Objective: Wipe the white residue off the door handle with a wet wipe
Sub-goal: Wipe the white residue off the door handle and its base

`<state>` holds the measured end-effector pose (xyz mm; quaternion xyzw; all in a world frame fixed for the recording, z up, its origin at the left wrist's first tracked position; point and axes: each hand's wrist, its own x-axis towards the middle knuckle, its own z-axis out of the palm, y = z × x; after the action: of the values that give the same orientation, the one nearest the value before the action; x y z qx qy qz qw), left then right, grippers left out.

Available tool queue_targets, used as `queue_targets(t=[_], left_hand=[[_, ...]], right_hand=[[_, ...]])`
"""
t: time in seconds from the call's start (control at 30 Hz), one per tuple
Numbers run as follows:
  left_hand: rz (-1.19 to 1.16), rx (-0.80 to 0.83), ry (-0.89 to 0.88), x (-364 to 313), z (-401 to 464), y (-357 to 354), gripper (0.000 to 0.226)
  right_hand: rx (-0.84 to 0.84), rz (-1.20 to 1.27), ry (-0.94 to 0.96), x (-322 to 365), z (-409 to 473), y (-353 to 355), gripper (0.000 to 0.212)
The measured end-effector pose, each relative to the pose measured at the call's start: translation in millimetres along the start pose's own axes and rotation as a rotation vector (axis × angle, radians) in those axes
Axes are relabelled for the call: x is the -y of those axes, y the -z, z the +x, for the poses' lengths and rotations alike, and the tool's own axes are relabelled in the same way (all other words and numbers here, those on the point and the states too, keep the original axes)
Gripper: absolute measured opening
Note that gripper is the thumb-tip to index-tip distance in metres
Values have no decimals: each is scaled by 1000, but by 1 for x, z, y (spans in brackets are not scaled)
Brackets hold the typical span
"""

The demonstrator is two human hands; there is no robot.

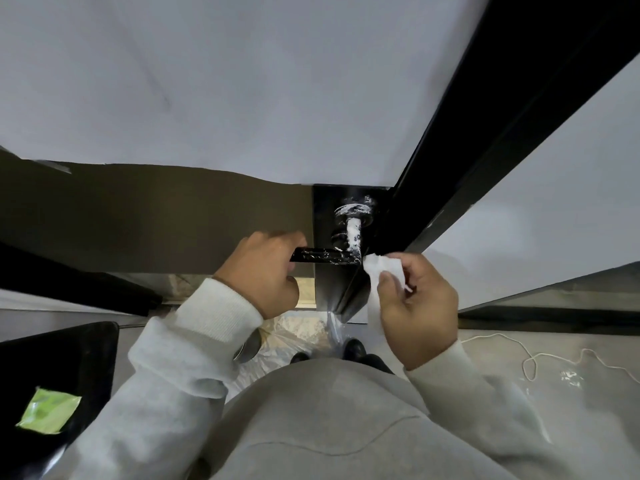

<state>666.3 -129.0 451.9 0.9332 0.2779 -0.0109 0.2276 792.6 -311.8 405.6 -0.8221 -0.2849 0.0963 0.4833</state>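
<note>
A black lever door handle [325, 255] sticks out from a black plate on the door edge. White residue smears its neck and round base [353, 216] and the inner end of the lever. My left hand [263, 268] is closed around the lever's outer end. My right hand [415, 299] pinches a white wet wipe [379, 268], which hangs down from the fingers. The wipe's top corner sits just right of the lever's inner end, close to it; contact cannot be told.
The black door frame [502, 133] runs up to the right beside the handle. A black surface [52, 368] at lower left carries a green wipe packet [48, 408]. Plastic sheeting [298, 334] and a white string [540, 358] lie on the floor by my shoes.
</note>
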Motion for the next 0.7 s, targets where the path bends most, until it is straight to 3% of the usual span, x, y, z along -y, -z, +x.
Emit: queue_targets(t=[0.1, 0.2, 0.33, 0.4, 0.7], left_hand=[[3, -5, -10, 2, 0, -2, 36], [20, -10, -13, 5, -1, -4, 36], [29, -17, -35, 7, -1, -7, 34], [17, -17, -41, 7, -1, -6, 33], [1, -20, -35, 4, -1, -4, 33]], right_hand=[[-121, -81, 405, 37, 2, 6, 23], [-59, -191, 583, 55, 11, -7, 27], [175, -541, 629, 54, 15, -31, 31], [188, -606, 621, 47, 10, -35, 32], [35, -367, 651, 34, -2, 0, 32]])
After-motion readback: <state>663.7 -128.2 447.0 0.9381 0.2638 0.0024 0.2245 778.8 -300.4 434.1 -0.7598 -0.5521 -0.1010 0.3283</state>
